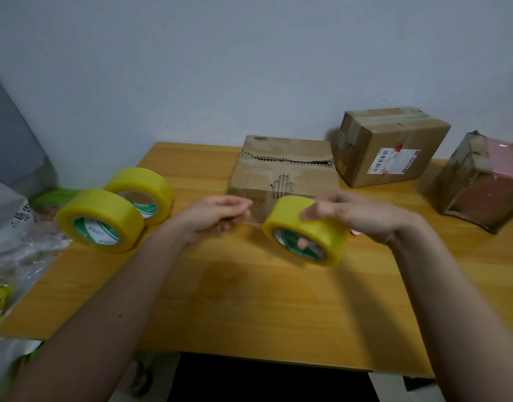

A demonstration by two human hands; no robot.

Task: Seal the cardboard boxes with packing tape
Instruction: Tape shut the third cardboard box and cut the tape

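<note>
My right hand (362, 216) grips a yellow roll of packing tape (307, 236) above the wooden table (249, 300), with a finger through its core. My left hand (217, 216) is just left of the roll, fingers curled and pinching what looks like the clear tape end pulled from it. Right behind the hands lies a flat, torn cardboard box (284, 166) with a ragged open seam. A taped brown box (391, 146) with a shipping label stands at the back right.
Two more yellow tape rolls (101, 220) (142, 192) stand on edge at the table's left. A tape-wrapped box with a pink side (481, 181) sits at the far right. Plastic bags (14, 242) pile up off the left edge. A wall stands behind.
</note>
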